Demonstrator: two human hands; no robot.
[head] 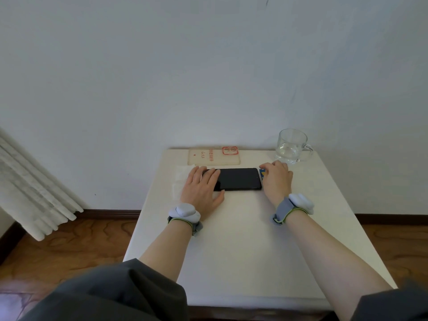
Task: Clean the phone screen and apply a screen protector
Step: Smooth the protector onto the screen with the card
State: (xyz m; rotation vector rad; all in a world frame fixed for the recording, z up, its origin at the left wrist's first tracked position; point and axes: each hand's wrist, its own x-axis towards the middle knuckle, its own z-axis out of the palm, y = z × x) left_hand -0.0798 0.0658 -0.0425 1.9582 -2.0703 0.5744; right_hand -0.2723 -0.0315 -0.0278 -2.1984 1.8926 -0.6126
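A black phone [238, 179] lies screen up and crosswise on the white table [243, 239]. My left hand [202, 188] lies flat over the phone's left end, fingers straight. My right hand [276, 179] sits at the phone's right end, its fingers curled on a small blue and yellow item [262, 173] by the phone's corner. A white tissue [181, 181] lies under and left of my left hand. Behind the phone lies a clear phone case [214, 156] with red print.
A glass mug [291, 145] with some water stands at the table's back right corner, close behind my right hand. A white wall rises right behind the table. A curtain [30, 188] hangs at the left over a wooden floor.
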